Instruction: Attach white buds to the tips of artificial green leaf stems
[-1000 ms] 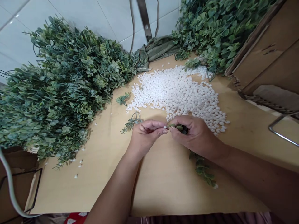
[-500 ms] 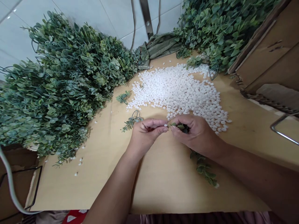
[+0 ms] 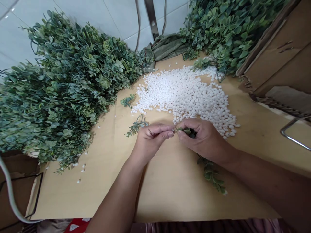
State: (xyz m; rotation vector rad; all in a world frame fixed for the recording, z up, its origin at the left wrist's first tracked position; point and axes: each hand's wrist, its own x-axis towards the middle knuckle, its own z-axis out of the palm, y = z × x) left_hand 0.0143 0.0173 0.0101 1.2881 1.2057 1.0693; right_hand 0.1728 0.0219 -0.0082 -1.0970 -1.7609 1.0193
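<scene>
Two hands (image 3: 151, 138) (image 3: 203, 136), one white heap (image 3: 184, 92), two foliage piles (image 3: 73, 81) (image 3: 233, 29)

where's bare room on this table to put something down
Bare tabletop shows between the left foliage heap and left forearm, bar stray white bits by the heap; between that forearm and the leafy sprig; and between the pile of white pieces, cardboard box and right forearm. Farther back it's crowded: that pile, right foliage heap, olive cloth.
</scene>
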